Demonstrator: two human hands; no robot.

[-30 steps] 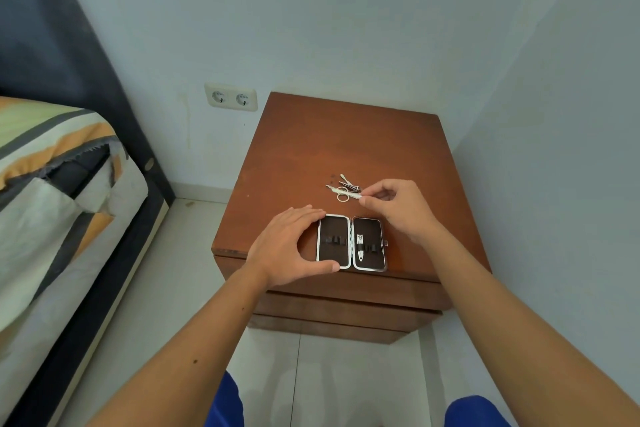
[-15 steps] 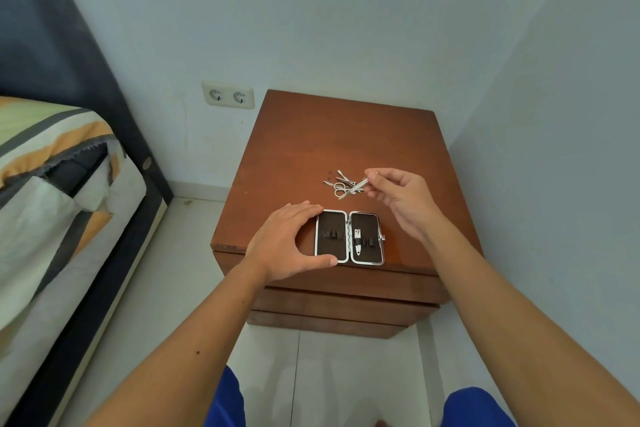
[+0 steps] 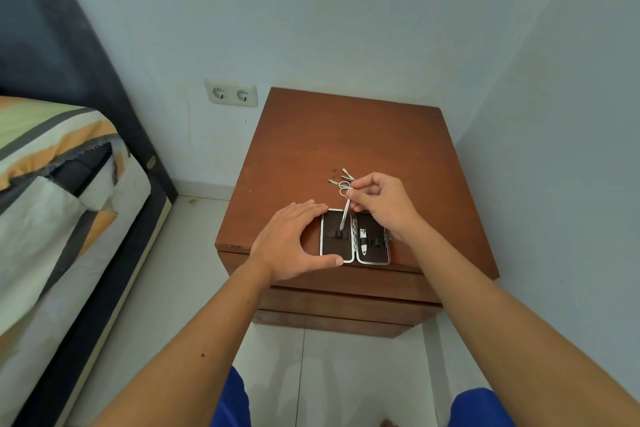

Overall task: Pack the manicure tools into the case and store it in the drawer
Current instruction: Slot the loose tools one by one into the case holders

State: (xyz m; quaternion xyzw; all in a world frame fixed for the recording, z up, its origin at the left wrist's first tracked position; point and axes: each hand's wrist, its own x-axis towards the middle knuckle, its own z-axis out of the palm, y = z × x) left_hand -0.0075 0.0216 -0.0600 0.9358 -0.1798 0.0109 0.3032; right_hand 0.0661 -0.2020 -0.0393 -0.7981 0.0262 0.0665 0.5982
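Observation:
A small brown manicure case (image 3: 335, 246) with a silver rim lies open near the front edge of the wooden nightstand (image 3: 311, 149). A nail clipper (image 3: 362, 239) sits strapped in its right half. My left hand (image 3: 291, 243) cups the case's left side, thumb at its front edge. My right hand (image 3: 382, 204) pinches a thin metal tool (image 3: 345, 213), whose tip points down over the left half. A small pile of loose metal tools (image 3: 341, 180), with scissors among them, lies just behind the case.
The nightstand stands in a corner, walls behind and to the right. Drawer fronts (image 3: 339, 302) show below its top, shut. A double wall socket (image 3: 231, 93) is at the left. A bed (image 3: 52, 184) with striped bedding fills the left side.
My right hand lifted a thin tool off the pile and brought it toward me, over the case's left half. My left hand stayed on the case.

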